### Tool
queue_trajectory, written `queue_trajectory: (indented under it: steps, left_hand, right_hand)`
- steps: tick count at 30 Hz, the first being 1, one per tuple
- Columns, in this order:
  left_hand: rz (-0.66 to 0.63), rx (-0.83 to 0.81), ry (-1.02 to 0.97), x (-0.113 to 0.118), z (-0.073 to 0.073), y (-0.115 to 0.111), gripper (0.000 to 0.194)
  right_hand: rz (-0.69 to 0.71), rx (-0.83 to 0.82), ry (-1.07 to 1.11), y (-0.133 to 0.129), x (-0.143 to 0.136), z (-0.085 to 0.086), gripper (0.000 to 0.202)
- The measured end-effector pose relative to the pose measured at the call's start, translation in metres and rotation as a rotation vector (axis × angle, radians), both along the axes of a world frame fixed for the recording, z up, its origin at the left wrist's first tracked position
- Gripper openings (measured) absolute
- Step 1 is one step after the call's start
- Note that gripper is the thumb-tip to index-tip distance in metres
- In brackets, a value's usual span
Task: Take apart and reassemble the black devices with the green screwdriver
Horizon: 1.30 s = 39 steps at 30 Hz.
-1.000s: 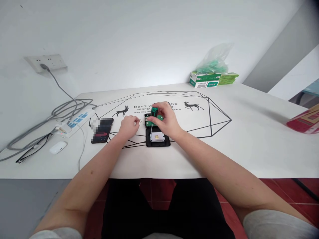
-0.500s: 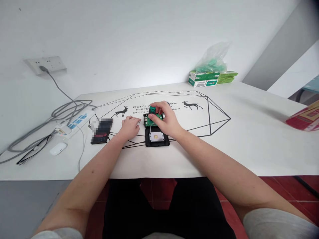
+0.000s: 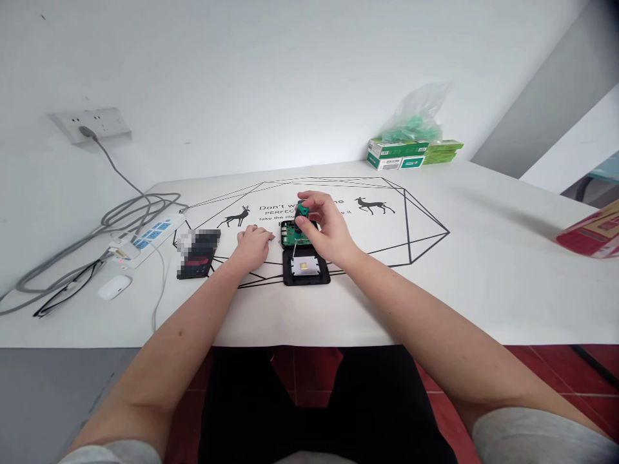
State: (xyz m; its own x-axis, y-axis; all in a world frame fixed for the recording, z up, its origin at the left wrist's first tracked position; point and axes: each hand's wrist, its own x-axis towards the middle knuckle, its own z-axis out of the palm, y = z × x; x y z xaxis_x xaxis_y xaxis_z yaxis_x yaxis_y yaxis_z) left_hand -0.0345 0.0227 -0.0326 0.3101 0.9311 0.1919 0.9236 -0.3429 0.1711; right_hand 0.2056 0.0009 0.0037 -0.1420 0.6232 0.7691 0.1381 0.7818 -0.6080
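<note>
My right hand (image 3: 326, 225) is closed round the green and black handle of a screwdriver (image 3: 302, 210), held upright over a green circuit board (image 3: 289, 236). The board sits in one half of an opened black case; the other half, a black cover (image 3: 305, 279) with a pale pad, lies nearer me. A thin metal piece shows between board and cover; I cannot tell whether it is the screwdriver's shaft. To the left of the case, my left hand (image 3: 252, 248) lies on the table, fingers loosely bent and apart, its forefinger pointing at the case.
Left of my left hand lies a dark phone (image 3: 198, 254). Farther left are a power strip (image 3: 157, 235), coiled grey cable (image 3: 111, 219), glasses (image 3: 68, 290) and a white earbud case (image 3: 115, 287). Green boxes (image 3: 399, 149) under a plastic bag stand at the back. A red package (image 3: 590, 235) is at right.
My right hand and the screwdriver handle have shifted slightly right and the grip has turned a little. The left hand stays beside the case, its fingers slightly moved. The view has shifted slightly.
</note>
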Motion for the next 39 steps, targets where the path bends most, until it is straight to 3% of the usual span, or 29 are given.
queue_trajectory:
  steps: [3, 6, 13, 21, 31, 39]
  left_hand:
    - [-0.005, 0.011, 0.038, 0.001, 0.002, -0.001, 0.045]
    - [-0.018, 0.016, 0.064, 0.001, 0.005, -0.002, 0.041]
    - [-0.045, 0.029, 0.068, 0.003, 0.008, -0.003, 0.031]
    - [-0.051, 0.023, 0.067, 0.004, 0.008, -0.002, 0.032]
    - [-0.051, 0.028, 0.08, 0.005, 0.01, -0.005, 0.034]
    - [-0.023, -0.005, 0.071, 0.008, 0.014, -0.007, 0.029]
  right_hand:
    - [0.089, -0.109, 0.058, -0.001, -0.002, -0.002, 0.023]
    - [0.088, -0.142, 0.086, -0.001, -0.003, -0.003, 0.027]
    - [-0.024, 0.011, -0.009, -0.001, 0.001, -0.001, 0.032]
    - [0.002, 0.181, -0.086, 0.0, 0.006, 0.002, 0.034]
    - [-0.073, 0.099, -0.076, 0.003, 0.005, -0.001, 0.036]
    - [-0.059, 0.17, -0.022, 0.003, 0.005, 0.001, 0.029]
